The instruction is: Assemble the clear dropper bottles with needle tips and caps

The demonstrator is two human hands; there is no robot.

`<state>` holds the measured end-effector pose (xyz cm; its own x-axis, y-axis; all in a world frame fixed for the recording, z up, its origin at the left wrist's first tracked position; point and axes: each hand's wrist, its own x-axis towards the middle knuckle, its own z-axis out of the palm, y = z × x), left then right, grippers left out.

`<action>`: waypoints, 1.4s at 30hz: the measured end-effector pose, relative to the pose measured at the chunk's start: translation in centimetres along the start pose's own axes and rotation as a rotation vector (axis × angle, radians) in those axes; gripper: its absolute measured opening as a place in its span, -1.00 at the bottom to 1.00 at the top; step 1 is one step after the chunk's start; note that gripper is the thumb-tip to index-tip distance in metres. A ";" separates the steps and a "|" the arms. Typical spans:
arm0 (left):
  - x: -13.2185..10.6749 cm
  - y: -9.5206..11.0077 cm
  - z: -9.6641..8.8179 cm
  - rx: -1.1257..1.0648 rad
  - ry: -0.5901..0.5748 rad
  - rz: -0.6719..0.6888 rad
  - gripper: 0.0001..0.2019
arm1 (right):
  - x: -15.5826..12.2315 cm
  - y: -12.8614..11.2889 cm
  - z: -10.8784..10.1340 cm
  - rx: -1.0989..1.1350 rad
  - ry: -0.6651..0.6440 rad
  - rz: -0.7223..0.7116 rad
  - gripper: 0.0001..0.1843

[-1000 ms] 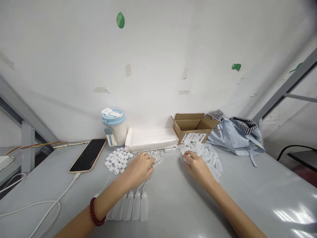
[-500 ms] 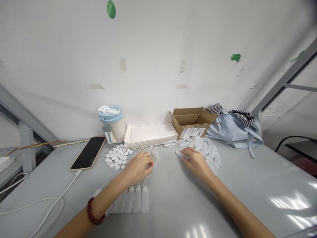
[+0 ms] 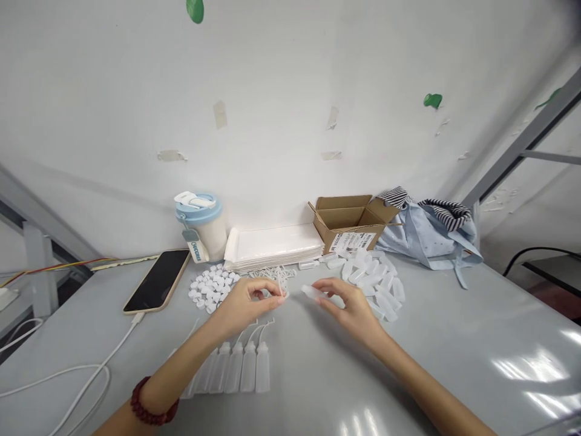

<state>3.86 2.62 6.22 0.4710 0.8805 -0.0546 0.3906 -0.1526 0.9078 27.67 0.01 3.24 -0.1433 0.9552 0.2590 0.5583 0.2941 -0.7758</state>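
My left hand [image 3: 254, 300] pinches a thin white bent tube [image 3: 281, 280] between thumb and fingertips, just in front of the pile of white tubes [image 3: 271, 275]. My right hand [image 3: 347, 303] is closed on a small translucent plastic bottle [image 3: 312, 292], its neck pointing left toward my left hand; the two pieces are apart. Behind the right hand lies a heap of similar loose bottles [image 3: 385, 281]. Left of my left hand is a cluster of small white caps [image 3: 210, 286]. Below the left forearm, a row of bottles [image 3: 234, 370] with thin tubes in their necks lies on the table.
At the back stand a blue-lidded cup [image 3: 204, 233], a stack of white packets [image 3: 276, 245], an open cardboard box [image 3: 324, 227] and a light blue cloth bag [image 3: 422, 236]. A phone [image 3: 157, 281] with a white cable [image 3: 109, 360] lies left on the grey table [image 3: 408, 381].
My left hand has lifted a white tube from the pile. My right hand has brought a bottle leftward from the heap, so the two hands are closer together.
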 end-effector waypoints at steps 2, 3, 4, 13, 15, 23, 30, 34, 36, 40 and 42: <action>-0.2 0.3 0.4 -0.050 0.095 0.027 -0.84 | -0.4 -0.8 0.3 0.146 -0.033 0.054 -0.78; -0.3 0.4 0.7 -0.083 0.134 0.029 -0.85 | -0.6 -1.1 0.4 0.226 -0.054 0.083 -0.78; -0.4 0.6 1.1 -0.120 0.161 0.028 -0.85 | -0.7 -1.4 0.5 0.305 -0.074 0.109 -0.77; -1.4 1.4 2.6 -0.238 0.149 0.007 -0.85 | -1.7 -2.7 1.2 0.546 -0.169 0.130 -0.66; -1.5 1.4 2.4 -0.217 0.120 0.019 -0.84 | -1.9 -2.9 1.2 0.525 -0.181 0.093 -0.62; -1.8 1.6 2.6 -0.326 0.080 -0.009 -0.81 | -2.4 -3.3 1.4 0.484 -0.186 0.009 -0.58; -2.3 1.6 3.0 -0.266 0.066 0.013 -0.77 | -2.5 -4.0 1.4 0.487 -0.214 0.008 -0.67; -2.5 1.9 3.0 -0.210 0.053 0.035 -0.76 | -2.6 -3.9 1.5 0.481 -0.194 -0.008 -0.68; -2.5 1.9 3.0 -0.171 0.044 0.043 -0.76 | -2.6 -3.9 1.6 0.487 -0.193 0.008 -0.71; -3.0 1.2 3.4 0.086 0.165 0.090 -0.80 | -2.6 -3.9 2.0 0.567 -0.204 0.116 -0.75; -3.4 0.6 3.8 0.305 0.375 0.259 -0.82 | -2.7 -3.9 2.3 0.623 -0.195 0.188 -0.70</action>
<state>5.50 -2.21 5.36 0.2895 0.8880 0.3574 0.5375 -0.4598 0.7069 24.02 -3.64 4.29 -0.2674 0.9633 0.0238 0.0214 0.0307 -0.9993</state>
